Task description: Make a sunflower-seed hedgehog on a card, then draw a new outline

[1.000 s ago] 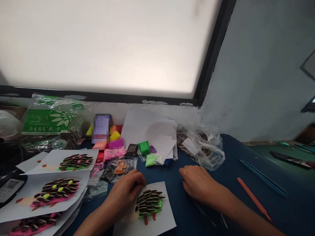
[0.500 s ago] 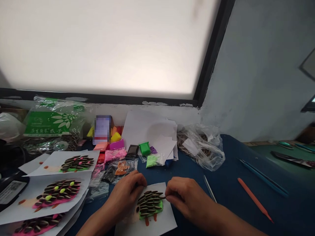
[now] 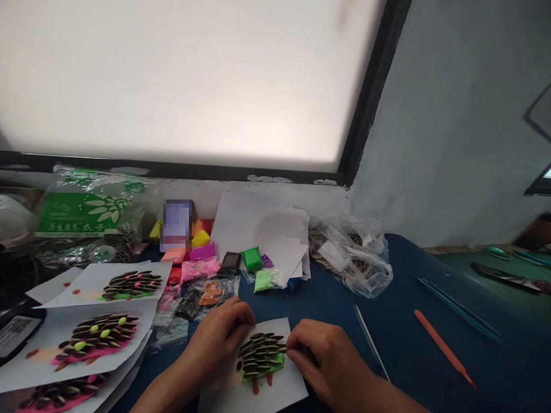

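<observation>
A: ok, left to right, what've we got?
B: Stacked hedgehog cards [image 3: 145, 321], then the left hand [image 3: 226, 335], fingers curled at a white card's [image 3: 293, 390] upper left. Can't tell if it's gripping anything.
A: and the green seed hedgehog [image 3: 260, 357]?
B: On that white card, right between the hands. The right hand [image 3: 322, 355] has its fingertips bunched narrow at the hedgehog's right end, can't tell if they're holding something. Silver tool [image 3: 371, 341] just beyond.

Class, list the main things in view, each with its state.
left hand: curled, at the paper
right hand: fingertips at a seed, grip unclear
paper: lying flat
paper's hedgehog: seeds on back
cards: overlapping
clear bag: crumpled, seeds inside
orange tool: lying, unheld
silver tool: lying, unheld
blue tool: lying, unheld
</observation>
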The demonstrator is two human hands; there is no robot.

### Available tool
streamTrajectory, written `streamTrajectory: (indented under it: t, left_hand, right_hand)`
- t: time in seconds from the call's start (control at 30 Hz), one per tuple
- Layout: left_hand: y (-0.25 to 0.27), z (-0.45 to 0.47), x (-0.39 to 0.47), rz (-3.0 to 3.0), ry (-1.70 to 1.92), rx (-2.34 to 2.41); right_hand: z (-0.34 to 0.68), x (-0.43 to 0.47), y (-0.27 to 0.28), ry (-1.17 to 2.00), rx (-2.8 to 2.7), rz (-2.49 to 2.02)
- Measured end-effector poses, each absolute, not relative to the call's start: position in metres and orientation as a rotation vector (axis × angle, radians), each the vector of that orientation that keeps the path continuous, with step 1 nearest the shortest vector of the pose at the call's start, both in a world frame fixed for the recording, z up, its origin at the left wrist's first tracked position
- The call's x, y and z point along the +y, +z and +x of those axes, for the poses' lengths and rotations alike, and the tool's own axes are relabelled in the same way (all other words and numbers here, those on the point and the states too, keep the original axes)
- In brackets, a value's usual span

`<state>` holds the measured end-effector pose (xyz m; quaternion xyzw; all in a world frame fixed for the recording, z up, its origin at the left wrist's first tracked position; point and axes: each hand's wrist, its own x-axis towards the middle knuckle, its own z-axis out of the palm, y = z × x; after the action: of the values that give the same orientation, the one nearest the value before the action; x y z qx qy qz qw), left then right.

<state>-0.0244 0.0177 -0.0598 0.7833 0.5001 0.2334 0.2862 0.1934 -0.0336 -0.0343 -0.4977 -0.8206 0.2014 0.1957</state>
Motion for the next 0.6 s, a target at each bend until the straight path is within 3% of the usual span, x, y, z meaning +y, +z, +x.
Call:
streamTrajectory:
  t: [0.6]
  left_hand:
    - [-0.0608, -0.0255, 0.0176, 2.086, 0.632, 1.304]
  right_hand:
    - [0.1878, -0.0344, -0.0401, 0.536, -2.309, -1.340]
